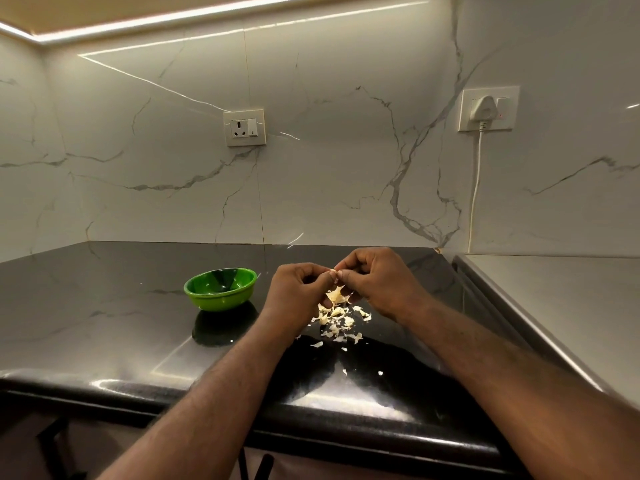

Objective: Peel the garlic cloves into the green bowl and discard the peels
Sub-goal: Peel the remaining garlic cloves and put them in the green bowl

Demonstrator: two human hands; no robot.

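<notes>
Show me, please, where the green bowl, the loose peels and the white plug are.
green bowl point(221, 300): head view, front outer wall.
loose peels point(341, 321): head view, middle of the pile.
white plug point(485, 107): head view, centre of its body.

Both hands pinch a garlic clove above scattered peels.

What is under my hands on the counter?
A scatter of pale garlic peels lies on the black counter. The left hand and right hand cover its far edge and most of the clove they pinch.
</notes>
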